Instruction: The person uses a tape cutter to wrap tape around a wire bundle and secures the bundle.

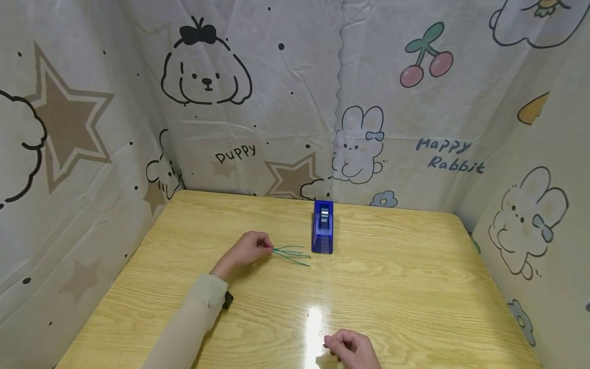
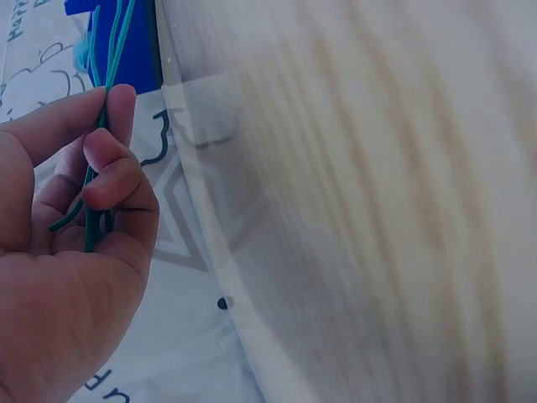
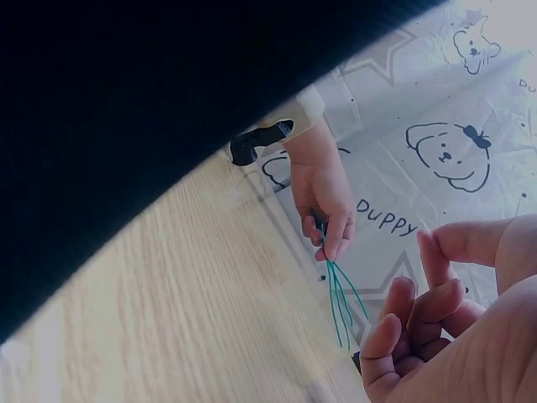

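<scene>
Several thin green strands (image 1: 292,254) fan out to the right from my left hand (image 1: 244,252), which pinches them between thumb and fingertips just above the table. In the left wrist view, the strands (image 2: 119,46) run down through the curled fingers of the left hand (image 2: 80,210). Left of the strand tips in no view but just beyond them in the head view stands a blue tape dispenser (image 1: 316,225). My right hand (image 1: 354,351) is near the front edge, thumb and index tips together; the right wrist view shows a faint clear sliver (image 3: 422,222) at these tips.
The wood-patterned table (image 1: 405,277) has a printed cloth (image 1: 295,102) standing behind it and along both sides. A bright reflection lies on the tabletop left of the right hand. A dark strap sits on the left wrist.
</scene>
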{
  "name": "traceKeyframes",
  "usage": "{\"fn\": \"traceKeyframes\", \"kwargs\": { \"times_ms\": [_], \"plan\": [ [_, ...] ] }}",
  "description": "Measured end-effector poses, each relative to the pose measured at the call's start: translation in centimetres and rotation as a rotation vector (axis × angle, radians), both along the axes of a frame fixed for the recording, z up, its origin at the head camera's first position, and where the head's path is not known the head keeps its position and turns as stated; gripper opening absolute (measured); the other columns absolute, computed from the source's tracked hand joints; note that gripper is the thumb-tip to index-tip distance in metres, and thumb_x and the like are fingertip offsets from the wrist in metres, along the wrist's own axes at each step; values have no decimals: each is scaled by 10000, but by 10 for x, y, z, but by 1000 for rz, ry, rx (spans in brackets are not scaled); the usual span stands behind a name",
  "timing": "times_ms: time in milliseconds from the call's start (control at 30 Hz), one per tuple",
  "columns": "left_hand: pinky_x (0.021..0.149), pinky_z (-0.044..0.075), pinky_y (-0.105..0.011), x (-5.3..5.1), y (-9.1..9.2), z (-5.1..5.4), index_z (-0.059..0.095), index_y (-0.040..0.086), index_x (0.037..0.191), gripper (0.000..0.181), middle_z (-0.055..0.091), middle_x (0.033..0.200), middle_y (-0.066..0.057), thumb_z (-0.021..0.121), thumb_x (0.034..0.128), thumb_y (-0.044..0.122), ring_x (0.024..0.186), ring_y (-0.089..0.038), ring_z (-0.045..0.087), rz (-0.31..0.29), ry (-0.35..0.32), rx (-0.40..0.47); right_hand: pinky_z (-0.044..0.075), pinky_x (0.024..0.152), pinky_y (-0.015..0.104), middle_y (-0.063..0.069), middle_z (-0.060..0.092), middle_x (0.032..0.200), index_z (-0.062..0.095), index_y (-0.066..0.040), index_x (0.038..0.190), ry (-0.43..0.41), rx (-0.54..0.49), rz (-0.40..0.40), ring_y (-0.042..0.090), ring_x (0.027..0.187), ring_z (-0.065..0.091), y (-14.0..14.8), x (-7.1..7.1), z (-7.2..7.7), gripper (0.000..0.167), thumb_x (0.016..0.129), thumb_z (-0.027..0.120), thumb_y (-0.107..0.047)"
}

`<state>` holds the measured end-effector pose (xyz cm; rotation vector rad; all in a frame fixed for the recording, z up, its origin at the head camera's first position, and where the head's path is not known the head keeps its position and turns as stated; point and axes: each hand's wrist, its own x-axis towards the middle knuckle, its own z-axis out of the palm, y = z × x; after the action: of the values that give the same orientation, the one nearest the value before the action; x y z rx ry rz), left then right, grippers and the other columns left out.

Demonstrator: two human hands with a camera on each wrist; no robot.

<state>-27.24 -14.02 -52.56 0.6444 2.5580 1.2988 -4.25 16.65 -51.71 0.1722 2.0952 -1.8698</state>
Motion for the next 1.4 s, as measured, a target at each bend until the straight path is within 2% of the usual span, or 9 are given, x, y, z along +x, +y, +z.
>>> {"fn": "traceKeyframes", "kwargs": {
  "times_ms": [133, 233, 467, 700, 1133, 1400],
  "plan": [
    [702, 504, -247, 1, 5, -1, 722, 64, 941, 49, 713, 894, -44, 699, 983, 75, 778, -115, 600, -4, 3, -5, 449, 603, 198, -58, 565, 643, 668, 182, 917, 9, 0, 2, 58, 602, 520, -1, 0, 0, 383, 959, 709, -196],
    [715, 504, -257, 4, 10, -1, 724, 70, 944, 50, 703, 895, -29, 698, 986, 78, 788, -120, 598, -1, -23, -1, 453, 604, 204, -51, 568, 645, 663, 189, 927, -3, -10, -2, 67, 603, 520, -1, 0, -1, 379, 966, 700, -187],
    [762, 512, -255, 14, 18, -2, 725, 97, 942, 46, 705, 913, -3, 707, 984, 90, 828, -110, 618, -19, -30, -4, 461, 607, 210, -59, 577, 650, 682, 166, 921, 15, -19, -8, 64, 604, 521, -1, 1, -3, 363, 961, 709, -194],
    [729, 500, -243, 22, 28, -5, 726, 108, 948, 52, 705, 916, 8, 703, 993, 119, 801, -94, 604, -58, -21, 16, 457, 601, 203, -68, 577, 648, 703, 128, 893, 21, -4, -23, 55, 597, 520, -3, 2, -3, 328, 957, 713, -194],
    [739, 499, -240, 47, 56, 0, 731, 131, 934, 52, 710, 896, 40, 716, 982, 119, 801, -80, 603, -62, -37, 19, 446, 596, 199, -53, 574, 650, 661, 184, 912, 6, 0, -25, 63, 599, 516, -6, 1, 1, 384, 961, 708, -194],
    [733, 507, -235, 62, 68, 1, 735, 126, 942, 49, 722, 906, 41, 719, 985, 142, 803, -56, 615, -82, -42, 59, 449, 610, 178, -84, 608, 672, 673, 162, 867, 77, -9, -19, 35, 612, 530, -8, 2, 2, 338, 939, 724, -164]
  ]
}}
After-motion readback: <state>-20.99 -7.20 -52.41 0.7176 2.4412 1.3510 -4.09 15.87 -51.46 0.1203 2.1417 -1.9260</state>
